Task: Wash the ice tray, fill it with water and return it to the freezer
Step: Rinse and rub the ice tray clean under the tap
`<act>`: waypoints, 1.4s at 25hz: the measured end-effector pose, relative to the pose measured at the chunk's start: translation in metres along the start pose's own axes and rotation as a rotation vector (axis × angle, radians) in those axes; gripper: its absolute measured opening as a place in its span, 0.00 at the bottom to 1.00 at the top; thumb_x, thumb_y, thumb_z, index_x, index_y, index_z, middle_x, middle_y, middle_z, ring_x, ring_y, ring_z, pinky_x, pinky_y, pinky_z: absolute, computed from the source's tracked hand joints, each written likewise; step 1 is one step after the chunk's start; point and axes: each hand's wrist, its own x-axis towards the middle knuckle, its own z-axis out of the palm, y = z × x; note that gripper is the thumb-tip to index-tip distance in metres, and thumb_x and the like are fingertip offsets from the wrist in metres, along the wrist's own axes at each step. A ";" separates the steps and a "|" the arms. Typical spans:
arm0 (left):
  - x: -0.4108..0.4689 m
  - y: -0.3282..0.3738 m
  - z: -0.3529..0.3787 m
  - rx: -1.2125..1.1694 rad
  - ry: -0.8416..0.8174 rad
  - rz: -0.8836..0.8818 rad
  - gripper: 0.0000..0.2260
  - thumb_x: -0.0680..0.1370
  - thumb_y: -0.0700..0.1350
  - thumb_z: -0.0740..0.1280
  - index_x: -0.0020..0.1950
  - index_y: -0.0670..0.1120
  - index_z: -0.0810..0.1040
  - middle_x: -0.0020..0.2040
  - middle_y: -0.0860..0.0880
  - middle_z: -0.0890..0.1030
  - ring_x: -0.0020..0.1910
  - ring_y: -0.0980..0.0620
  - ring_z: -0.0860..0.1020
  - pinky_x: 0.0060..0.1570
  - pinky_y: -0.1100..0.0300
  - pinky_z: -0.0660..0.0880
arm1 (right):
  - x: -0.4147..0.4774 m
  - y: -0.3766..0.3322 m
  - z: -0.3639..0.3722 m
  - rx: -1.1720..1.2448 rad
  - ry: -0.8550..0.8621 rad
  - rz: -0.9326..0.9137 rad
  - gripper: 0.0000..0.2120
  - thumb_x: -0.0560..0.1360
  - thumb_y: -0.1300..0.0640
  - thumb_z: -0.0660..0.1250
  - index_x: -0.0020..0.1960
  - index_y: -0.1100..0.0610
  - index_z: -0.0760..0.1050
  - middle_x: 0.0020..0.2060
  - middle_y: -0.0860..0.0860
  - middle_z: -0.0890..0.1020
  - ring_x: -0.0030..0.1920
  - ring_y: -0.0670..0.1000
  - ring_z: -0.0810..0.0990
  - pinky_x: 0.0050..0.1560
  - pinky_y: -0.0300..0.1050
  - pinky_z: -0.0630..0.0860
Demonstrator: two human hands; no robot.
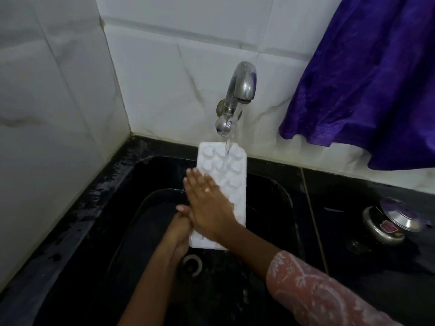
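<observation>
Ice tray (235, 165) is held tilted over the sink (277, 191), far end up near the sink's back edge, right under the tap (242, 83). The water stream (229, 143) lands on the upper cells. My read: mid-wash, not filling yet.

Left hand (181, 229) grips the tray's near left edge, fingers curled under it and mostly hidden. Right hand (207, 203) lies flat across the cells with fingers straight, holding nothing and pressing on the tray. It wears a ring. Patterned pink sleeve (317, 290) on that arm.

Risks:
- The wet plastic is held by one edge only. If the flat hand pushes hard, the tray could pivot or slip out and drop towards the drain (193, 264).
- The stream hits a sloped face, so it could splash over the back edge onto the bench (353, 208).
- At this tilt the cells won't hold water. It needs levelling before the fill, or it'll slosh on the way to the freezer.
- Purple cloth (367, 78) hangs low over the bench's back right edge, close enough to catch spray.

Surroundings: black sink set in a black bench. The rim along the left looks wet. White veined wall tiles (164, 78) with grimy grout in the corner. Lidded steel pot (386, 227) sits on the bench right of the sink, well apart from the tray. Lighting is dim. Freezer isn't in sight.
</observation>
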 end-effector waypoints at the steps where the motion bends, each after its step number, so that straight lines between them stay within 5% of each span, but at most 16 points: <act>1: 0.000 -0.001 0.000 -0.094 -0.003 -0.003 0.12 0.82 0.39 0.53 0.52 0.41 0.77 0.46 0.47 0.79 0.35 0.57 0.80 0.34 0.65 0.77 | -0.009 -0.004 0.004 0.020 -0.041 -0.035 0.32 0.79 0.43 0.41 0.68 0.62 0.68 0.69 0.58 0.69 0.71 0.54 0.65 0.71 0.52 0.56; 6: 0.004 -0.006 -0.017 -0.465 -0.020 -0.103 0.12 0.81 0.42 0.56 0.52 0.40 0.77 0.44 0.43 0.83 0.40 0.49 0.82 0.38 0.59 0.80 | -0.054 0.026 0.014 -0.060 -0.092 -0.276 0.33 0.79 0.39 0.40 0.73 0.59 0.58 0.73 0.55 0.63 0.74 0.51 0.59 0.72 0.52 0.58; 9: 0.003 -0.010 -0.018 -0.283 0.045 -0.042 0.11 0.82 0.42 0.56 0.51 0.42 0.77 0.47 0.44 0.82 0.41 0.48 0.81 0.34 0.59 0.79 | -0.038 0.042 -0.004 0.081 -0.108 0.014 0.38 0.74 0.36 0.33 0.76 0.59 0.43 0.76 0.55 0.46 0.76 0.51 0.43 0.74 0.47 0.41; 11: -0.003 -0.013 -0.019 -0.154 0.044 0.010 0.09 0.80 0.44 0.59 0.51 0.45 0.78 0.47 0.45 0.83 0.44 0.48 0.81 0.36 0.57 0.78 | -0.010 0.049 -0.012 0.387 -0.153 0.245 0.35 0.77 0.38 0.40 0.76 0.57 0.37 0.76 0.54 0.40 0.76 0.51 0.40 0.72 0.45 0.36; 15: -0.013 -0.017 -0.021 -0.009 0.080 0.226 0.09 0.78 0.38 0.63 0.52 0.49 0.79 0.44 0.51 0.83 0.41 0.57 0.82 0.41 0.64 0.77 | 0.017 0.042 -0.054 1.206 -0.091 0.552 0.33 0.77 0.34 0.45 0.75 0.51 0.53 0.73 0.50 0.59 0.73 0.52 0.58 0.72 0.51 0.54; 19: -0.011 -0.027 -0.032 0.399 0.269 0.473 0.15 0.76 0.33 0.64 0.59 0.48 0.78 0.48 0.58 0.78 0.48 0.59 0.76 0.49 0.75 0.70 | 0.003 0.053 -0.079 1.814 -0.122 0.766 0.19 0.77 0.43 0.59 0.57 0.56 0.73 0.51 0.57 0.77 0.50 0.57 0.77 0.55 0.54 0.75; 21: -0.014 -0.030 -0.039 0.466 0.292 0.564 0.16 0.74 0.30 0.65 0.57 0.47 0.80 0.50 0.59 0.77 0.50 0.65 0.75 0.49 0.80 0.66 | -0.007 0.057 -0.074 1.827 -0.073 0.817 0.08 0.78 0.56 0.60 0.47 0.60 0.75 0.43 0.58 0.78 0.41 0.55 0.78 0.45 0.51 0.78; 23: -0.012 -0.033 -0.048 0.509 0.263 0.609 0.20 0.74 0.28 0.64 0.56 0.51 0.79 0.56 0.55 0.77 0.56 0.68 0.73 0.55 0.79 0.65 | -0.020 0.057 -0.064 1.788 -0.045 0.827 0.09 0.76 0.65 0.57 0.44 0.60 0.76 0.40 0.57 0.79 0.37 0.53 0.79 0.37 0.46 0.78; 25: -0.008 -0.036 -0.058 0.521 0.212 0.588 0.23 0.74 0.29 0.63 0.62 0.53 0.73 0.65 0.52 0.73 0.65 0.59 0.69 0.65 0.65 0.64 | -0.033 0.055 -0.055 1.830 -0.031 0.791 0.12 0.75 0.67 0.56 0.46 0.59 0.78 0.41 0.54 0.83 0.38 0.51 0.82 0.37 0.45 0.79; 28: 0.001 -0.032 -0.074 0.415 0.328 0.270 0.28 0.75 0.39 0.63 0.74 0.48 0.59 0.74 0.46 0.62 0.72 0.46 0.62 0.70 0.50 0.60 | -0.049 0.046 -0.046 1.874 -0.020 0.743 0.16 0.75 0.69 0.54 0.52 0.59 0.78 0.47 0.54 0.84 0.45 0.53 0.84 0.44 0.47 0.81; 31: 0.004 -0.023 -0.096 0.259 0.306 0.083 0.22 0.79 0.43 0.59 0.73 0.42 0.62 0.71 0.42 0.66 0.69 0.40 0.65 0.65 0.48 0.64 | -0.058 0.040 -0.037 1.888 0.013 0.726 0.16 0.75 0.67 0.55 0.58 0.59 0.77 0.54 0.58 0.82 0.54 0.58 0.81 0.52 0.52 0.79; 35: -0.001 -0.015 -0.101 0.163 0.305 0.087 0.12 0.80 0.42 0.59 0.62 0.42 0.72 0.60 0.41 0.75 0.53 0.43 0.75 0.57 0.48 0.71 | -0.068 0.042 -0.031 1.939 0.055 0.770 0.15 0.75 0.65 0.56 0.56 0.59 0.78 0.53 0.59 0.82 0.54 0.60 0.81 0.51 0.54 0.78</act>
